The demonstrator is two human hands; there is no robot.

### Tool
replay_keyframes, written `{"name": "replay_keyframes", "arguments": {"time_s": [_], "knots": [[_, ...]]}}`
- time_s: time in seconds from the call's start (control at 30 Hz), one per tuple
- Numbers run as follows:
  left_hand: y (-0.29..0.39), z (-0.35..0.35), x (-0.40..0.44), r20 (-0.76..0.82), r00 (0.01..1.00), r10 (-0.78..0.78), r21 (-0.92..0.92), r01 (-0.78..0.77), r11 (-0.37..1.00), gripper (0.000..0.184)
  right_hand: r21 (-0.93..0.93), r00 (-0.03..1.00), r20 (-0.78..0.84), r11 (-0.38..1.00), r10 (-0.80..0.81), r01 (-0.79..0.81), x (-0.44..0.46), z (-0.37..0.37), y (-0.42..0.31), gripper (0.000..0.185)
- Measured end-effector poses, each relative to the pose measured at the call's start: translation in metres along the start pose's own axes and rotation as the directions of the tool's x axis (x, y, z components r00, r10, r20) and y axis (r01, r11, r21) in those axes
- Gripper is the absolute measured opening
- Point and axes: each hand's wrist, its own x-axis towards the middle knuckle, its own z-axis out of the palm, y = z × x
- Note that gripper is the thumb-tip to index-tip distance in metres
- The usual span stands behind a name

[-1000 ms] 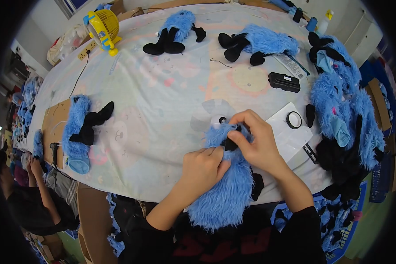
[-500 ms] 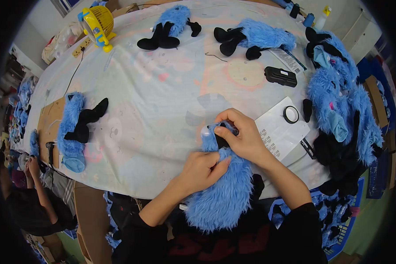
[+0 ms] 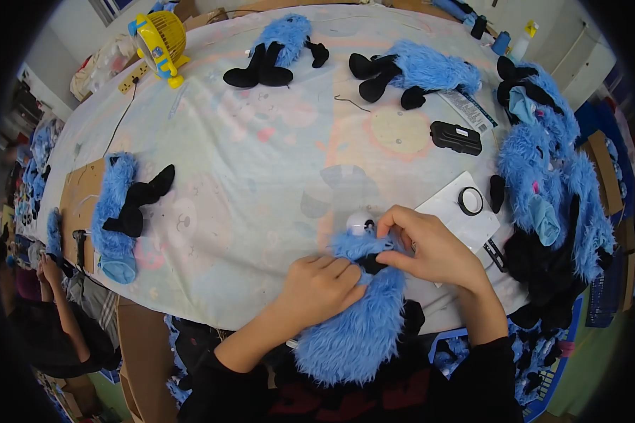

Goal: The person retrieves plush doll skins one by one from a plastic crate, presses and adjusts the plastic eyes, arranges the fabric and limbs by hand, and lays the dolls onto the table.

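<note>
With the shaggy blue plush toy (image 3: pixel 353 338) at the near edge of the pale, cloth-covered table (image 3: pixel 261 190), we should brace its fur in our clasping left hand (image 3: pixel 321 289) and handle the black fabric patch (image 3: pixel 369 265) gently with our curled right hand (image 3: pixel 441 250), whose grip we cannot tell.

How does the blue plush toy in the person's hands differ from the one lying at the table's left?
The held toy is under both hands, while the left-hand toy lies untouched, partly over brown cardboard.
The held toy shows a white eye; the left-hand toy shows none.
The held toy's body looks broader, the left-hand toy's narrower.
Both have shaggy blue fur and black parts.
</note>
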Motion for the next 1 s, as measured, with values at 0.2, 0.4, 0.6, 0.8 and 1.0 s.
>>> {"name": "replay_keyframes", "arguments": {"time_s": [0.2, 0.4, 0.6, 0.8, 1.0], "knots": [[0.011, -0.042, 0.006, 0.202, 0.972, 0.119, 0.347, -0.185, 0.919, 0.014, -0.015, 0.999, 0.017, 0.999, -0.033, 0.034, -0.009, 0.005, -0.008, 0.028], [0.013, -0.051, 0.008, 0.285, 0.927, 0.244, 0.464, -0.356, 0.811, 0.011, 0.036, 0.999, 0.027, 0.998, -0.046, 0.045, -0.014, 0.011, -0.006, 0.028], [0.02, -0.047, 0.01, 0.302, 0.921, 0.245, 0.526, -0.375, 0.763, 0.012, -0.354, 0.952, -0.158, 0.915, -0.262, 0.193, -0.019, 0.025, -0.003, 0.024], [0.039, -0.045, 0.009, 0.208, 0.974, -0.09, 0.317, 0.02, 0.948, 0.02, -0.479, 0.835, -0.302, 0.83, -0.461, 0.285, -0.023, 0.036, -0.006, 0.021], [0.036, -0.035, 0.008, 0.103, 0.992, -0.076, 0.324, 0.039, 0.945, 0.022, -0.121, 0.895, -0.341, 0.958, -0.286, 0.26, -0.027, 0.037, -0.009, 0.019]]}}
